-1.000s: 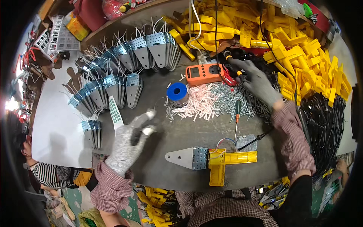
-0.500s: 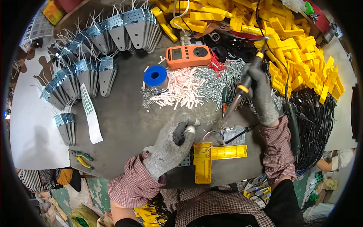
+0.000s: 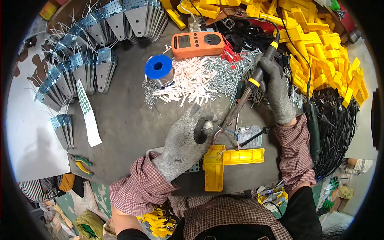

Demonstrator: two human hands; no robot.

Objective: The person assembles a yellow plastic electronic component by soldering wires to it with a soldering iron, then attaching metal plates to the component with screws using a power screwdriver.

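Right hand (image 3: 275, 90) slants a soldering iron (image 3: 251, 86) in closed grip toward wires (image 3: 224, 134) pinched by left hand (image 3: 188, 140).

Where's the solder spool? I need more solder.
In the head view the blue spool stands upper centre on the table, left of the white sleeves, below-left of the orange meter.

The left hand (image 3: 186, 142) has moved in over the yellow T-shaped part (image 3: 224, 160); the right hand (image 3: 276, 94) has swung the soldering iron (image 3: 250, 86) down towards it.
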